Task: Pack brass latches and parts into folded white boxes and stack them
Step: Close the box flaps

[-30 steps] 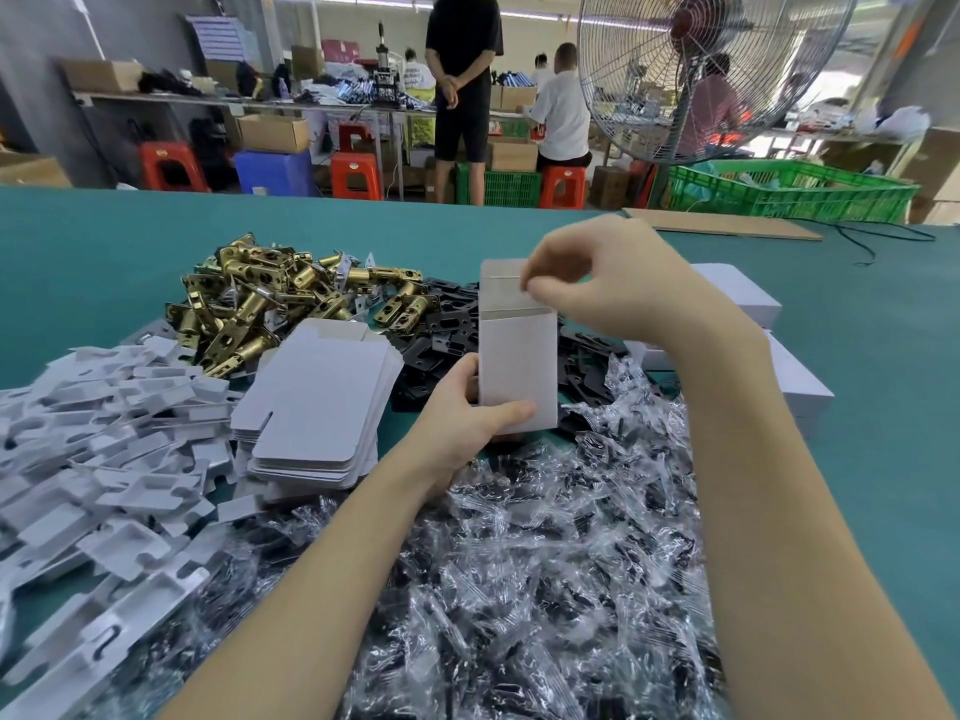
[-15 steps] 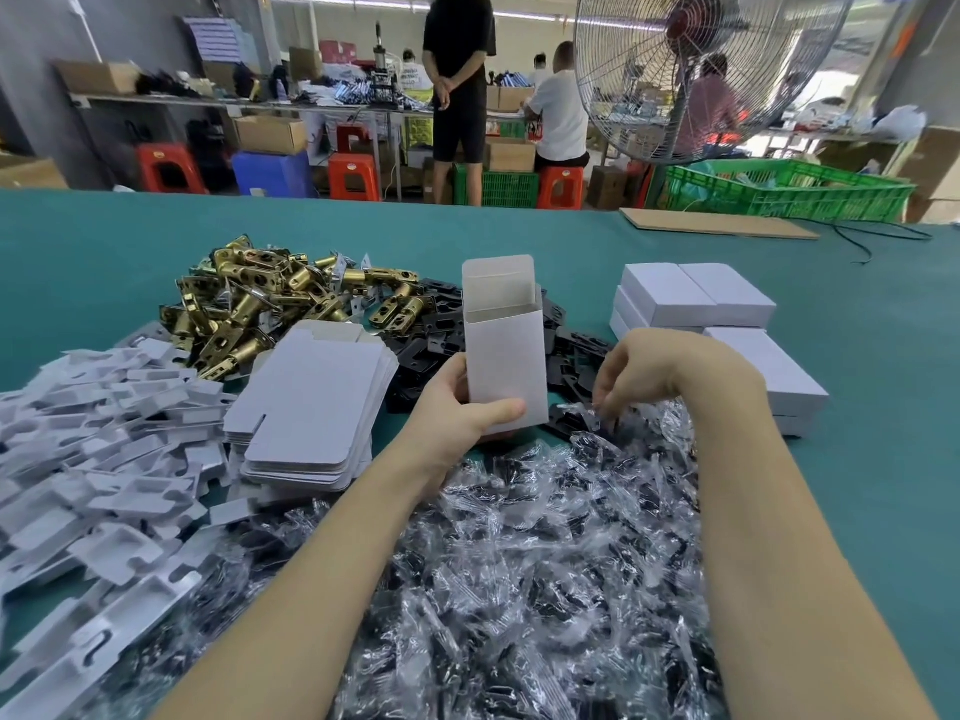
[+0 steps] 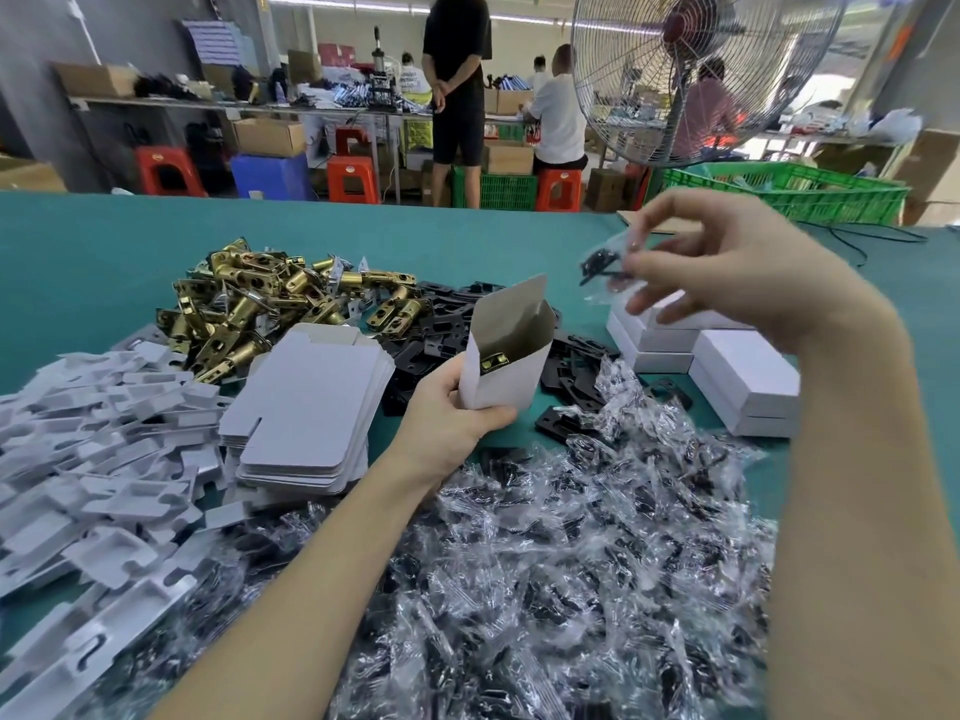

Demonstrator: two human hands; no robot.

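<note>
The left hand holds an open white box by its lower end, thumb across the front face and fingers curled behind, so the grip is closed around the box. The box is tilted with its open mouth toward the upper right, lid flap standing up, and a brass latch shows inside it. The right hand is raised above and to the right of the box, well clear of the surface; its grip pinches a small clear plastic bag holding black parts between thumb and fingertips.

Below both arms lies a large heap of the same clear bagged parts, spread over the near part of the green surface. Behind the box is a pile of loose black plates, and left of that a pile of brass latches. A stack of flat unfolded white box blanks sits just left of the left hand, and farther left is a heap of white moulded inserts. Closed white boxes are stacked on the right, partly hidden by the right forearm.

Beyond the surface stand a large pedestal fan, a green plastic crate, red stools and several people at a workbench.
</note>
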